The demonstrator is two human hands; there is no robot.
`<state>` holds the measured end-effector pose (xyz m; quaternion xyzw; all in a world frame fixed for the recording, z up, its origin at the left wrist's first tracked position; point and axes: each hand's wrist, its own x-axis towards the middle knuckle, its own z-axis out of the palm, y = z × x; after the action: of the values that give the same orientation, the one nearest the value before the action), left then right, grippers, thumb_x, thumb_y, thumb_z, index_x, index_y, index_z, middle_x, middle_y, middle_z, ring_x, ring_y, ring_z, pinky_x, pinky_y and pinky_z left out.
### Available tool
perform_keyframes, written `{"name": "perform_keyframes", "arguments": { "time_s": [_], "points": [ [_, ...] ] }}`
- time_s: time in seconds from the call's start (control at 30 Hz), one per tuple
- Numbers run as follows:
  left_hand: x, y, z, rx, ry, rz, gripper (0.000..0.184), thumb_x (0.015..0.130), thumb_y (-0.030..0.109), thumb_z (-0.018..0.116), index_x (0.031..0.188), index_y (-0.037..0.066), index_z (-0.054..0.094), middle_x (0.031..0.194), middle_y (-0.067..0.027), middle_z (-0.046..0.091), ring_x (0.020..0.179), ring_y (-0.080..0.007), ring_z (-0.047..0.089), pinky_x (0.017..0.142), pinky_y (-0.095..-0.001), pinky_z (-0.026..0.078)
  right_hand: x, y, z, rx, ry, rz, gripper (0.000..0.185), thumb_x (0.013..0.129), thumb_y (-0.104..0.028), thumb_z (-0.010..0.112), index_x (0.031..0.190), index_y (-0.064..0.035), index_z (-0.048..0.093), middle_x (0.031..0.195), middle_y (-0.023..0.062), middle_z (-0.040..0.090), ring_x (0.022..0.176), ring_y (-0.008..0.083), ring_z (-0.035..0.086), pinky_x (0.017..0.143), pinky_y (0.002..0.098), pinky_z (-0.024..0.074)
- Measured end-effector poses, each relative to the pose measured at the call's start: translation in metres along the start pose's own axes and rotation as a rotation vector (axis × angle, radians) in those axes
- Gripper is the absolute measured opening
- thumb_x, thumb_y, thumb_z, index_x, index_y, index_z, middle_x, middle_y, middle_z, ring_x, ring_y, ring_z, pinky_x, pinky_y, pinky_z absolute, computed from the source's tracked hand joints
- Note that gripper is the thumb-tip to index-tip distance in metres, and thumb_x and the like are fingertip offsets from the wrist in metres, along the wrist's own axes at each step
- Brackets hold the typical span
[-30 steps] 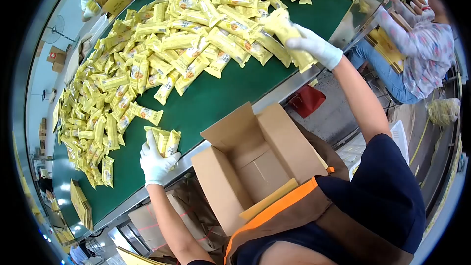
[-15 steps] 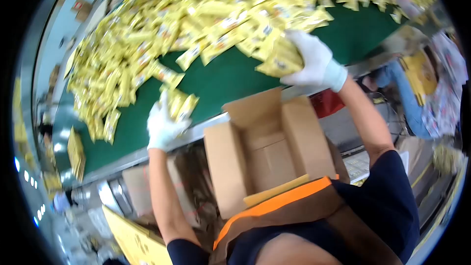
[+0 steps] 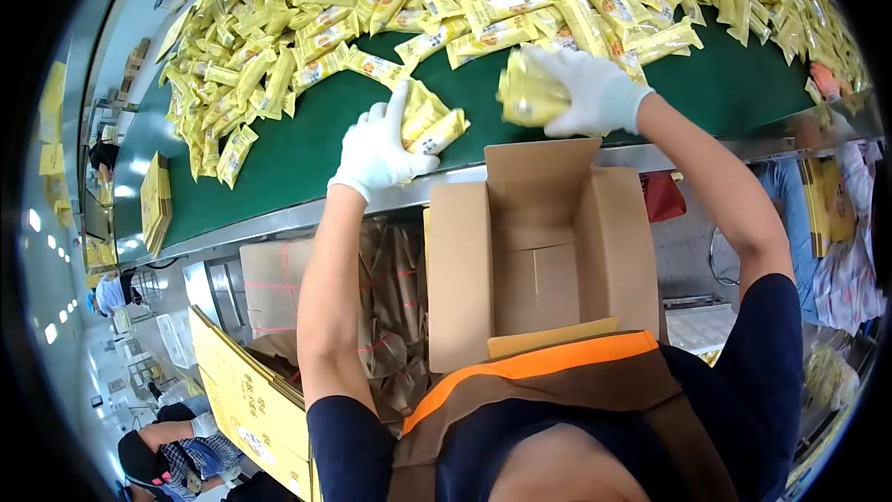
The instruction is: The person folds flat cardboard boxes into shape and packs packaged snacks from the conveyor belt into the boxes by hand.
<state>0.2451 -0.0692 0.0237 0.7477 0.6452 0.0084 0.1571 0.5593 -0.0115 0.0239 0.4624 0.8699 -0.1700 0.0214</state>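
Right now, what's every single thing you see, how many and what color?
Packets: many, yellow, mostly on belt
Belt: one, green, across the top
Box: one, brown, between belt and apron
Carton stacks: several, yellow, both sides
Wrapped bundles: several, brown, left of box
Baglike thing: one, red, right of box
Other people: several, mixed colors, both edges
Apron: one, brown-orange, bottom
Left hand: one, white-gloved, round packets
Right hand: one, white-gloved, holding packets

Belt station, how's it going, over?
Left hand around yellow packets. Right hand gripping another bunch, blurred. Carton open nearer the body, far flap raised.
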Motion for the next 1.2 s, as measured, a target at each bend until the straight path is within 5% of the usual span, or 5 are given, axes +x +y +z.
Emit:
{"name": "perform_keyframes", "arguments": {
  "time_s": [0.17, 0.37, 0.57, 0.7, 1.2],
  "points": [
    [-0.03, -0.033, 0.005, -1.396, 0.194, -0.045, 0.069, 0.087, 0.033, 0.065, 0.144, 0.006, 0.038, 0.132, -0.0131, 0.054, 0.119, -0.0247, 0.056, 0.1, -0.0401, 0.047, -0.065, -0.014, -0.08, 1.079, -0.135, -0.214, 0.092, 0.07, -0.046, 0.073, 0.145, -0.0062, 0.038, 0.117, 0.0223, 0.06, 0.105, 0.0349, 0.061, 0.089, 0.04, 0.0493],
    [-0.047, 0.016, -0.007, -2.182, -0.092, 0.32, 0.106, 0.072, 0.075, 0.061, 0.149, 0.008, 0.031, 0.139, -0.0248, 0.046, 0.12, -0.053, 0.048, 0.1, -0.0643, 0.041, -0.092, -0.116, -0.024, -0.206, -0.503, -0.548, 0.084, 0.066, -0.045, 0.075, 0.138, -0.013, 0.047, 0.114, 0.0194, 0.06, 0.104, 0.0348, 0.061, 0.088, 0.044, 0.0487],
    [-0.053, 0.08, -0.038, -0.893, -0.567, 0.347, 0.101, 0.064, 0.034, 0.08, 0.147, 0.002, 0.035, 0.127, -0.0184, 0.057, 0.114, -0.03, 0.059, 0.096, -0.0391, 0.048, -0.122, -0.132, 0.084, -0.044, -0.594, -0.377, 0.07, 0.08, -0.036, 0.065, 0.143, -0.0156, 0.043, 0.12, 0.0198, 0.057, 0.102, 0.0389, 0.061, 0.081, 0.0468, 0.0499],
    [-0.055, 0.16, -0.011, 0.305, -0.412, 0.532, 0.103, 0.058, 0.054, 0.074, 0.149, 0.019, 0.039, 0.113, -0.0191, 0.059, 0.108, -0.0372, 0.057, 0.095, -0.0424, 0.045, -0.127, -0.137, 0.122, 0.272, -0.53, -0.123, 0.051, 0.091, -0.028, 0.05, 0.141, -0.0187, 0.049, 0.119, 0.0143, 0.06, 0.103, 0.0366, 0.063, 0.071, 0.046, 0.0524],
    [-0.064, 0.172, 0.086, 0.406, -0.525, 0.506, 0.099, 0.07, 0.05, 0.074, 0.153, 0.018, 0.029, 0.125, -0.0207, 0.053, 0.113, -0.0365, 0.054, 0.093, -0.0466, 0.044, -0.154, -0.121, 0.038, -0.047, -0.768, -0.653, 0.043, 0.086, -0.025, 0.058, 0.126, -0.0113, 0.058, 0.125, 0.0191, 0.06, 0.11, 0.0371, 0.062, 0.086, 0.0467, 0.0536]
  ]
}}
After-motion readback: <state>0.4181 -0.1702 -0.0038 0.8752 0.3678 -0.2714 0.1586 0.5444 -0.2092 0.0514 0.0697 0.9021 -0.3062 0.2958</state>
